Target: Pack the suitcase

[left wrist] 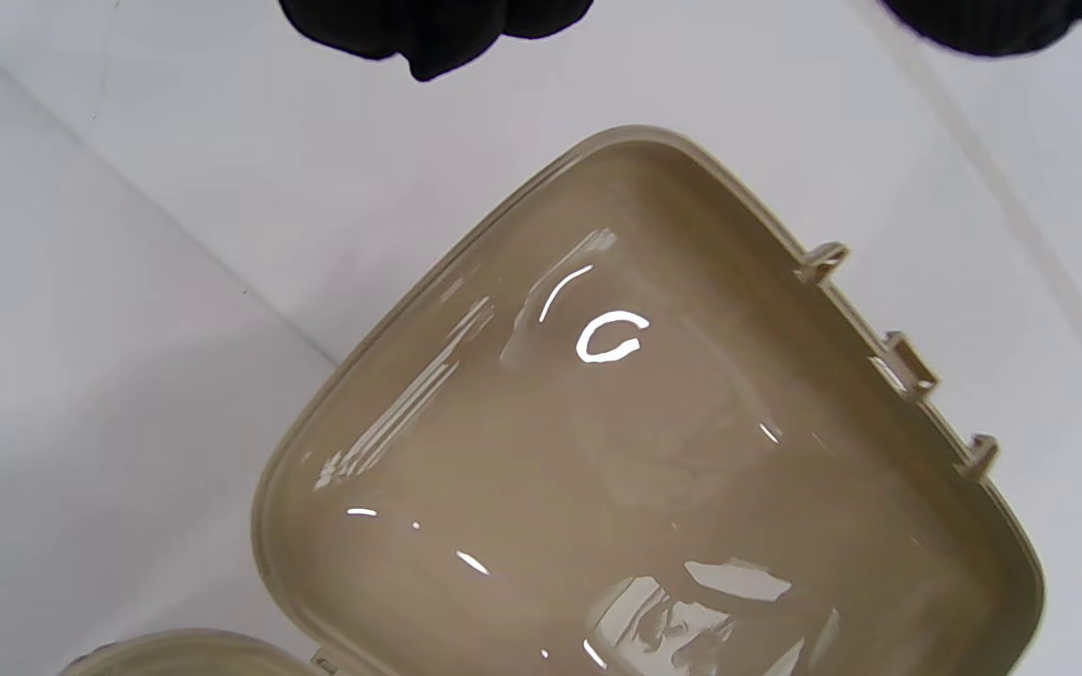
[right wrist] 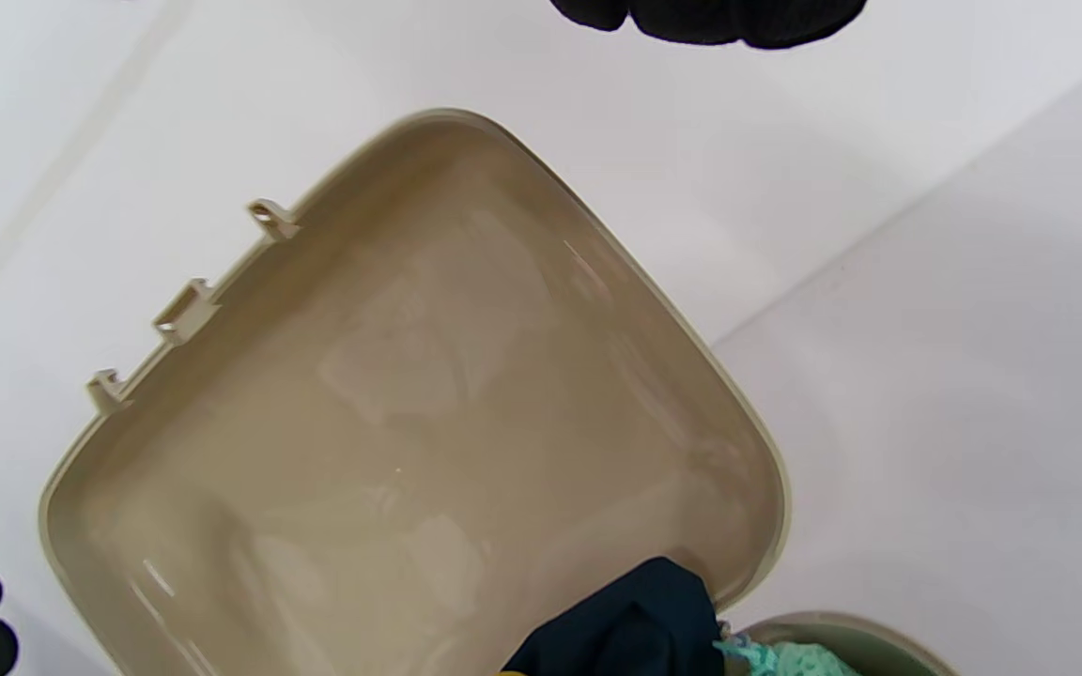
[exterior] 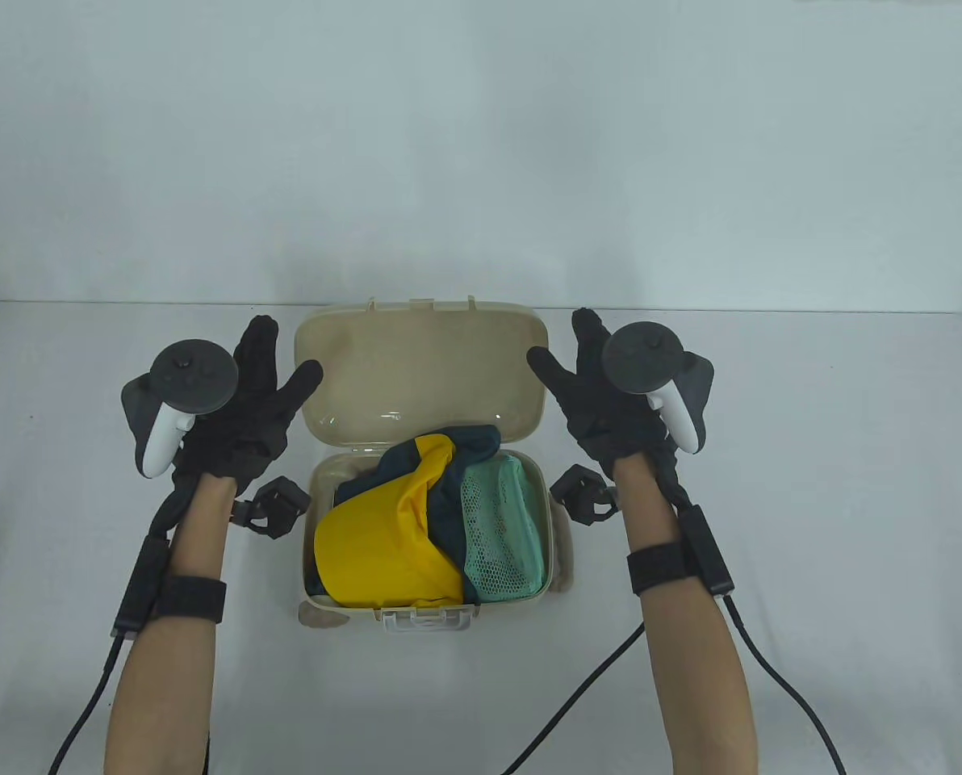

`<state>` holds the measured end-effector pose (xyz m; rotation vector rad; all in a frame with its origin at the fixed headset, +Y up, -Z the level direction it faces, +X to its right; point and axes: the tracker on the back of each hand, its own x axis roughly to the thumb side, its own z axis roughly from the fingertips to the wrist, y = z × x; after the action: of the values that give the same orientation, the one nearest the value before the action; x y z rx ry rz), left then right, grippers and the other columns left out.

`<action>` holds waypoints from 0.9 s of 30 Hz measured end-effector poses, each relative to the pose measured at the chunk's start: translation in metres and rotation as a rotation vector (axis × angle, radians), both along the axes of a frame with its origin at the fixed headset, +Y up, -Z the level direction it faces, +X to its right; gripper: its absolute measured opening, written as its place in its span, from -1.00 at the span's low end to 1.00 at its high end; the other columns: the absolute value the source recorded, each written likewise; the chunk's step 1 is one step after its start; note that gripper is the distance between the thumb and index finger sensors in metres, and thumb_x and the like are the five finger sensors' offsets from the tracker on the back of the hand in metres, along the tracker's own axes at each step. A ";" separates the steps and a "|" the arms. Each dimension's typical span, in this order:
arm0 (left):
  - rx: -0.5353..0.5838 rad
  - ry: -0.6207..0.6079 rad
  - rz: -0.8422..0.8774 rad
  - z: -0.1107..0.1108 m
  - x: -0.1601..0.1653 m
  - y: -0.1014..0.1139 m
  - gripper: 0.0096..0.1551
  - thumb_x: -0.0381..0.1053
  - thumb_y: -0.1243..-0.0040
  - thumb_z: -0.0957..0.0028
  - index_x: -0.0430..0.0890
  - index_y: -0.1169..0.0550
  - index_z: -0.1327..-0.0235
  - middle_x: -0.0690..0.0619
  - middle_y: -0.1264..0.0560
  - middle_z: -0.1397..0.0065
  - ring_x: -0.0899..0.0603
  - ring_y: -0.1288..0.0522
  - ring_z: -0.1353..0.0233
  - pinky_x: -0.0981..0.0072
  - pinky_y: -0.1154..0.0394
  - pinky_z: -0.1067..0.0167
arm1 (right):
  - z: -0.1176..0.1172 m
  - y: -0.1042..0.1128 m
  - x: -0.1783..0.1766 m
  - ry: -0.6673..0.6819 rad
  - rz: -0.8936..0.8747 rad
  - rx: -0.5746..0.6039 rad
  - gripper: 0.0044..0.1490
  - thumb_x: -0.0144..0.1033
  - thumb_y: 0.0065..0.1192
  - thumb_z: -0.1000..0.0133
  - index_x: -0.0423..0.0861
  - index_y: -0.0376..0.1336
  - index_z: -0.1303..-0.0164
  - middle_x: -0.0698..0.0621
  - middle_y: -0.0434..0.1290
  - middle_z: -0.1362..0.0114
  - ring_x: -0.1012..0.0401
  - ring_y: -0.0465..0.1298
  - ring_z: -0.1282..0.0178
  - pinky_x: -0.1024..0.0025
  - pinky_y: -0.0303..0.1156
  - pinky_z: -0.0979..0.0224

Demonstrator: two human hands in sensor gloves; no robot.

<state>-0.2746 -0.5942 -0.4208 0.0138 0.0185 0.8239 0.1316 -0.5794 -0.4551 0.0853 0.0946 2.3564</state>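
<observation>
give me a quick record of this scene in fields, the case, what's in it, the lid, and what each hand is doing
case: small beige plastic suitcase, on the white table
lid: beige lid, open, tipped back
contents: yellow cloth, dark navy garment, green mesh bag
left hand: fingers spread, beside the lid's left edge, holds nothing
right hand: fingers spread, beside the lid's right edge, holds nothing

Open suitcase (exterior: 424,517) between left hand (exterior: 235,416) and right hand (exterior: 610,404); lid (exterior: 420,375) behind, clothes (exterior: 400,541) and mesh bag (exterior: 501,529) inside.
</observation>
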 end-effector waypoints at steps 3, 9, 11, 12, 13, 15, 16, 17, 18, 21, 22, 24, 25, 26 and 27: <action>-0.052 0.018 0.099 -0.019 0.001 -0.014 0.12 0.41 0.10 -0.02 -0.11 0.18 -0.64 -0.21 0.10 -0.73 -0.36 -0.02 -0.70 -0.10 -0.09 -0.58 | -0.016 -0.014 -0.002 0.010 -0.060 -0.072 0.25 0.44 -0.22 -0.03 -0.19 -0.33 -0.65 -0.22 -0.08 -0.75 -0.23 0.07 -0.71 -0.12 0.15 -0.63; -0.072 -0.026 0.171 -0.032 0.012 -0.032 0.11 0.41 0.11 -0.03 -0.09 0.19 -0.64 -0.18 0.07 -0.74 -0.34 -0.05 -0.70 -0.10 -0.10 -0.57 | -0.027 -0.026 -0.015 0.066 -0.071 -0.128 0.25 0.44 -0.21 -0.03 -0.21 -0.33 -0.65 -0.23 -0.05 -0.74 -0.24 0.07 -0.70 -0.14 0.15 -0.61; -0.078 -0.030 0.172 -0.030 0.011 -0.032 0.10 0.41 0.11 -0.04 -0.09 0.19 -0.64 -0.18 0.07 -0.74 -0.33 -0.05 -0.70 -0.10 -0.10 -0.57 | -0.026 -0.025 -0.018 0.085 -0.052 -0.126 0.25 0.43 -0.21 -0.03 -0.22 -0.31 -0.65 -0.23 -0.03 -0.74 -0.24 0.10 -0.70 -0.13 0.16 -0.60; -0.081 -0.038 0.178 -0.028 0.009 -0.030 0.10 0.41 0.11 -0.04 -0.09 0.17 -0.64 -0.18 0.06 -0.74 -0.34 -0.06 -0.70 -0.10 -0.10 -0.57 | -0.023 -0.023 -0.020 0.086 -0.036 -0.120 0.25 0.43 -0.21 -0.03 -0.23 -0.31 -0.65 -0.24 -0.03 -0.74 -0.24 0.10 -0.69 -0.14 0.16 -0.60; -0.081 -0.041 0.180 -0.026 0.008 -0.030 0.09 0.40 0.11 -0.04 -0.09 0.16 -0.64 -0.19 0.05 -0.74 -0.34 -0.07 -0.70 -0.10 -0.11 -0.57 | -0.020 -0.022 -0.021 0.089 -0.016 -0.117 0.25 0.42 -0.20 -0.04 -0.24 -0.31 -0.64 -0.25 -0.03 -0.73 -0.25 0.10 -0.69 -0.14 0.16 -0.60; -0.089 -0.077 0.164 -0.017 0.006 -0.026 0.09 0.40 0.11 -0.04 -0.10 0.16 -0.64 -0.19 0.05 -0.74 -0.35 -0.07 -0.70 -0.10 -0.12 -0.56 | -0.012 -0.019 -0.023 0.096 0.033 -0.107 0.24 0.40 -0.20 -0.06 -0.26 -0.32 -0.64 -0.26 -0.04 -0.73 -0.26 0.09 -0.68 -0.16 0.15 -0.59; -0.094 -0.089 0.151 -0.013 0.005 -0.025 0.09 0.40 0.11 -0.05 -0.10 0.16 -0.64 -0.19 0.05 -0.74 -0.35 -0.07 -0.70 -0.11 -0.12 -0.56 | -0.007 -0.017 -0.023 0.110 0.058 -0.087 0.25 0.40 -0.20 -0.06 -0.26 -0.33 -0.63 -0.27 -0.04 -0.73 -0.27 0.10 -0.68 -0.16 0.15 -0.59; -0.097 -0.101 0.120 -0.006 0.004 -0.023 0.10 0.40 0.11 -0.05 -0.11 0.17 -0.64 -0.21 0.05 -0.74 -0.35 -0.08 -0.69 -0.11 -0.12 -0.56 | 0.000 -0.016 -0.023 0.128 0.079 -0.076 0.25 0.41 -0.21 -0.05 -0.27 -0.34 -0.63 -0.28 -0.04 -0.73 -0.26 0.10 -0.68 -0.15 0.16 -0.59; -0.096 -0.112 0.096 -0.001 0.003 -0.021 0.10 0.40 0.12 -0.05 -0.12 0.17 -0.64 -0.22 0.04 -0.73 -0.36 -0.09 -0.69 -0.11 -0.13 -0.56 | 0.006 -0.016 -0.022 0.142 0.087 -0.070 0.26 0.41 -0.21 -0.05 -0.27 -0.34 -0.63 -0.28 -0.04 -0.73 -0.26 0.10 -0.68 -0.15 0.16 -0.59; -0.091 -0.176 0.035 0.028 0.002 -0.016 0.11 0.41 0.13 -0.05 -0.16 0.17 -0.64 -0.25 0.04 -0.73 -0.38 -0.09 -0.68 -0.12 -0.14 -0.55 | 0.030 -0.016 -0.016 0.187 0.062 -0.057 0.27 0.42 -0.22 -0.05 -0.28 -0.34 -0.63 -0.29 -0.05 -0.72 -0.27 0.10 -0.68 -0.15 0.16 -0.59; -0.089 -0.187 0.030 0.034 0.002 -0.016 0.11 0.41 0.14 -0.06 -0.17 0.16 -0.64 -0.27 0.04 -0.72 -0.39 -0.10 -0.68 -0.13 -0.14 -0.54 | 0.035 -0.017 -0.014 0.197 0.061 -0.054 0.27 0.42 -0.22 -0.05 -0.28 -0.34 -0.63 -0.30 -0.05 -0.72 -0.28 0.10 -0.68 -0.15 0.15 -0.59; -0.091 -0.228 0.026 0.055 0.000 -0.018 0.11 0.42 0.16 -0.06 -0.20 0.15 -0.64 -0.30 0.03 -0.72 -0.41 -0.11 -0.67 -0.14 -0.15 -0.53 | 0.051 -0.020 -0.009 0.227 0.062 -0.047 0.27 0.43 -0.23 -0.05 -0.29 -0.32 -0.63 -0.30 -0.04 -0.72 -0.28 0.10 -0.67 -0.16 0.16 -0.58; -0.094 -0.243 0.038 0.063 0.000 -0.020 0.12 0.42 0.17 -0.06 -0.21 0.14 -0.64 -0.31 0.02 -0.71 -0.42 -0.11 -0.66 -0.15 -0.16 -0.53 | 0.059 -0.022 -0.006 0.245 0.059 -0.046 0.27 0.43 -0.24 -0.05 -0.30 -0.31 -0.63 -0.31 -0.03 -0.72 -0.29 0.10 -0.67 -0.16 0.16 -0.58; -0.105 -0.256 0.057 0.073 0.000 -0.023 0.12 0.42 0.18 -0.07 -0.22 0.13 -0.64 -0.33 0.02 -0.71 -0.44 -0.12 -0.66 -0.17 -0.16 -0.52 | 0.067 -0.024 -0.004 0.261 0.056 -0.046 0.27 0.43 -0.24 -0.05 -0.31 -0.29 -0.63 -0.32 -0.02 -0.72 -0.29 0.10 -0.67 -0.16 0.16 -0.58; -0.108 -0.267 0.073 0.078 0.000 -0.025 0.12 0.42 0.19 -0.07 -0.24 0.12 -0.64 -0.35 0.02 -0.70 -0.46 -0.13 -0.65 -0.18 -0.17 -0.51 | 0.073 -0.026 -0.002 0.272 0.054 -0.049 0.27 0.43 -0.25 -0.05 -0.31 -0.28 -0.63 -0.32 -0.02 -0.72 -0.30 0.11 -0.66 -0.17 0.16 -0.58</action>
<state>-0.2749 -0.6193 -0.3432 -0.1998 -0.1890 0.8918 0.1299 -0.6054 -0.3820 0.3835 0.2893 2.3821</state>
